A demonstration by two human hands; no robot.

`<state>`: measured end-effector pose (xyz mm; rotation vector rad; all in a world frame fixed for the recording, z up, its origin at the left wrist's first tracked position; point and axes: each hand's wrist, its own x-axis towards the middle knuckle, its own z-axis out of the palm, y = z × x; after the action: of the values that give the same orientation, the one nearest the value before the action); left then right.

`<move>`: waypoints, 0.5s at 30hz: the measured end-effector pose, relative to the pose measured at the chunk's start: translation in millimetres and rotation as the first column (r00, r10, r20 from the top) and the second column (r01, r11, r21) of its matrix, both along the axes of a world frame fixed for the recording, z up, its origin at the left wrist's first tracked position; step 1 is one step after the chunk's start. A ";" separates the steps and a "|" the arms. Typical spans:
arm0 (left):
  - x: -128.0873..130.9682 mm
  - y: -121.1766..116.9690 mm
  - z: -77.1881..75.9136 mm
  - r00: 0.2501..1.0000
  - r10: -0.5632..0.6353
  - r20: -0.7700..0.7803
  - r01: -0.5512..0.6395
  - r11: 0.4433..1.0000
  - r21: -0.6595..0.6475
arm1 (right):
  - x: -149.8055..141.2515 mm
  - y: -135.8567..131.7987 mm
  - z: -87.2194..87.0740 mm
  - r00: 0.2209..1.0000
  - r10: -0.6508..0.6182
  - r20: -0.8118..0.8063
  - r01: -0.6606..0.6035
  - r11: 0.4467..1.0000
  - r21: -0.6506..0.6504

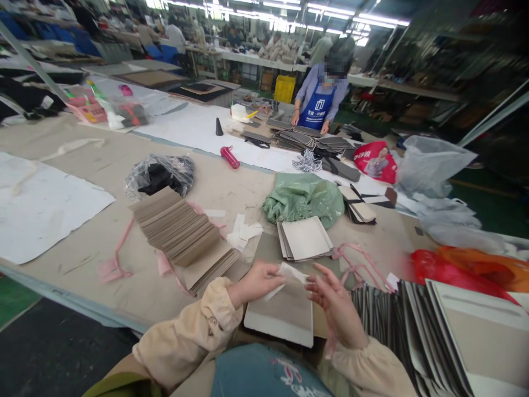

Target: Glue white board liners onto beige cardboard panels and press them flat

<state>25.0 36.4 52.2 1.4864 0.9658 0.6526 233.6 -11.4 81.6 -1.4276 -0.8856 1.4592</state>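
Note:
My left hand [258,282] is closed, pinching a small white strip [292,272] that looks like paper or tape. At the strip's other end is my right hand [335,303], its fingers curved and apart; whether a fingertip touches the strip, I cannot tell. Below both hands lies a flat grey-brown panel [285,311] with a white border, close to my body. Just beyond my hands sits a small stack of off-white panels [306,238]. Left of my left hand, a long leaning row of brown panels [182,231] fans across the table.
Many dark-edged panels [417,331] stand at my right. Loose white strips [243,231], a green bag [306,198], a clear bag with black contents [161,175] and a pink-red tool [230,157] lie ahead. A co-worker in a blue apron [319,107] handles panels across the table.

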 end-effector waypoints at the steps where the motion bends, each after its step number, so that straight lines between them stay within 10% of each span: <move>1: -3.0 -4.2 0.6 0.999 -0.049 -0.023 0.048 0.997 -0.061 | 2.9 -6.5 -3.0 0.989 0.018 0.149 -0.031 0.996 0.084; 5: -6.8 -21.7 6.5 0.972 -0.229 -0.057 0.219 0.965 -0.148 | 1.0 -27.6 0.3 0.779 0.108 0.617 -0.375 0.870 0.320; 10: -1.7 -36.8 17.3 0.890 -0.449 -0.079 0.444 0.893 -0.072 | -12.1 -33.8 8.1 0.628 0.366 0.687 -0.690 0.670 0.274; 15: -8.8 -42.2 16.0 0.845 -0.511 -0.155 0.503 0.859 -0.093 | -7.9 -37.8 -9.0 0.709 0.499 0.498 -0.621 0.776 0.108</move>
<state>16.2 -5.8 68.2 1.6853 0.6625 0.1105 225.7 -49.2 72.6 -1.3567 -1.8864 1.3666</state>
